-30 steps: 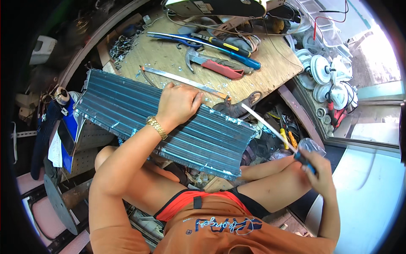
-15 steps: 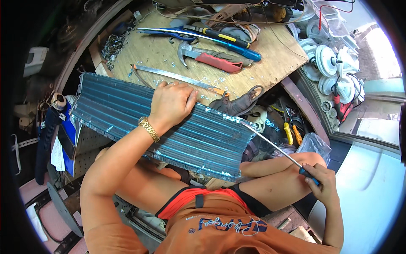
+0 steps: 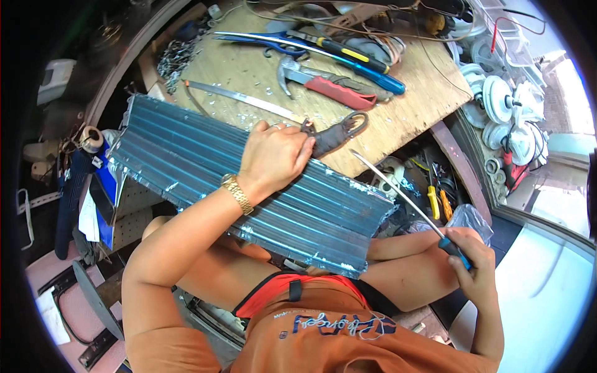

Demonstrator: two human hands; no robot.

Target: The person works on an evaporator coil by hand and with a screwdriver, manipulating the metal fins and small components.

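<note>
A long dark metal panel (image 3: 186, 161) with lengthwise ribs and ragged silvery edges lies slanted above my lap, against the bench's near edge. My left hand (image 3: 273, 155) is closed over its upper edge. In my right hand (image 3: 474, 264), at the right, is a long screwdriver (image 3: 451, 248) with a blue and black handle; its tip is raised just beyond the panel's upper right edge. Past the panel, a hand saw (image 3: 242, 96) with a dark wrapped handle lies on the plywood bench (image 3: 423, 102).
A red-handled hammer (image 3: 333, 90), long tools (image 3: 373, 78) and metal scraps (image 3: 174, 62) lie on the bench. White round parts (image 3: 497, 99) stand at the right, yellow-handled pliers (image 3: 433, 199) beneath the bench edge. A blue folder (image 3: 106, 199) is at the left, a white panel (image 3: 522, 280) at lower right.
The screwdriver's tip was down at the panel's right edge half a second ago and is now lifted above it. The whole view has shifted slightly, with my left hand still on the panel.
</note>
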